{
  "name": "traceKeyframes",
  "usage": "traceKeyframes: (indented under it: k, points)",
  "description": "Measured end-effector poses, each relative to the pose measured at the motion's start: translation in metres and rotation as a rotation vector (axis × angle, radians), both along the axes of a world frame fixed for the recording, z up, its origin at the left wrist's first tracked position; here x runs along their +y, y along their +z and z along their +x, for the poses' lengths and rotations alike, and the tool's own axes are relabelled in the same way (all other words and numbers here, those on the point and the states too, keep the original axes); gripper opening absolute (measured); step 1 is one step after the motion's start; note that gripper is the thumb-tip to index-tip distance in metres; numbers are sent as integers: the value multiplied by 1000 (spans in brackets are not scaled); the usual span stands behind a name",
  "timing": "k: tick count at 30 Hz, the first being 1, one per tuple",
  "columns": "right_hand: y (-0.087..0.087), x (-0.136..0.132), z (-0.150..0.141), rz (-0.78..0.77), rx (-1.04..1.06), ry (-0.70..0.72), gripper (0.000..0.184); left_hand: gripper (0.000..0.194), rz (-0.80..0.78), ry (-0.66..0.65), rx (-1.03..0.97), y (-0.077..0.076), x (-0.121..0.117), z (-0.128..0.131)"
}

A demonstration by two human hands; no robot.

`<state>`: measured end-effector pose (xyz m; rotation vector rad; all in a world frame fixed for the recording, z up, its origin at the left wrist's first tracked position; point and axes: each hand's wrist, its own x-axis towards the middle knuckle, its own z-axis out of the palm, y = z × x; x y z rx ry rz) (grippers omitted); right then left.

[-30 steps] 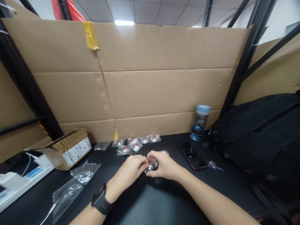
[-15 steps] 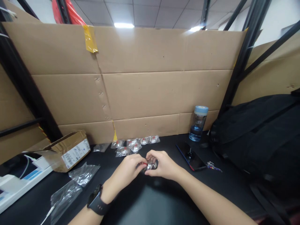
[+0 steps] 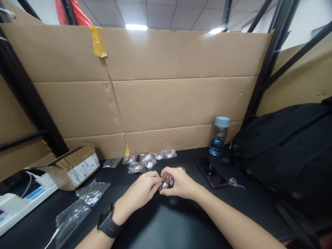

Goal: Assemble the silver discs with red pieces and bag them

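Note:
Over the middle of the black table, my right hand (image 3: 178, 181) curls its thumb and fingers around a small shiny round metal piece (image 3: 165, 184). From the other side my left hand (image 3: 146, 186), with a dark watch on its wrist, pinches at the edge of the same piece. Fingers cover much of it, so its exact kind is unclear. A pale curved edge (image 3: 183, 168) peeks out behind my right hand; the rest of that thing is hidden. Beyond the hands lie several silvery discs with red centres in clear bags (image 3: 149, 162).
Clear plastic bags (image 3: 93, 192) and an opened carton (image 3: 81, 166) lie left, near a white power strip (image 3: 28, 204). To the right are a phone (image 3: 211, 173), keys (image 3: 235, 183), a water bottle (image 3: 219, 136) and a black backpack (image 3: 285, 152). A cardboard wall (image 3: 155, 103) stands behind.
The red spot that showed by my left fingertips is out of sight, and the metal piece is turned slightly. A pale edge now shows behind my right hand. Both hands stay nearly in place.

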<state>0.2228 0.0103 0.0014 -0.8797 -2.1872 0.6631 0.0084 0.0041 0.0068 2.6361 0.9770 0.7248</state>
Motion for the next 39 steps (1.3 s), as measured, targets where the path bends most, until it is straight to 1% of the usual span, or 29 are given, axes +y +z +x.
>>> traceKeyframes:
  k: [5,9,13,15,16,18,20,22,26,30,32,36,37,39]
  points:
    - [2,0,0,4,-11,0,36,23,-13,12,-10,1,-2,1]
    - [3,1,1,44,5,-30,36,25,19,54,-18,1,-3,1]
    - [6,2,3,85,36,-99,38,39,82,101,-39,-1,-1,-1]
    - [7,2,3,83,65,-126,38,43,105,134,-62,-2,0,-1]
    - [7,3,3,66,80,-131,38,40,114,151,-73,-2,1,-2]
    - [5,3,3,-2,110,-129,36,30,132,177,-85,-2,3,-2]
    - [2,5,2,-96,146,-115,35,18,153,189,-92,-3,5,-3]
    - [-1,6,1,-189,192,-85,38,11,171,185,-101,-3,6,-4]
    - [-3,7,1,-289,276,-17,44,7,193,170,-137,-1,5,-3]
    - [0,5,1,-309,310,40,44,10,198,177,-161,0,5,-4]
    - [2,4,1,-257,249,19,42,12,193,188,-140,0,5,-5]
    - [4,2,4,-58,-25,-60,37,32,134,217,-52,2,4,-6]
    - [4,1,5,-31,-79,-59,37,33,102,211,-31,3,3,-6]
    - [4,1,5,-8,-156,-49,38,27,20,181,2,5,1,-5]
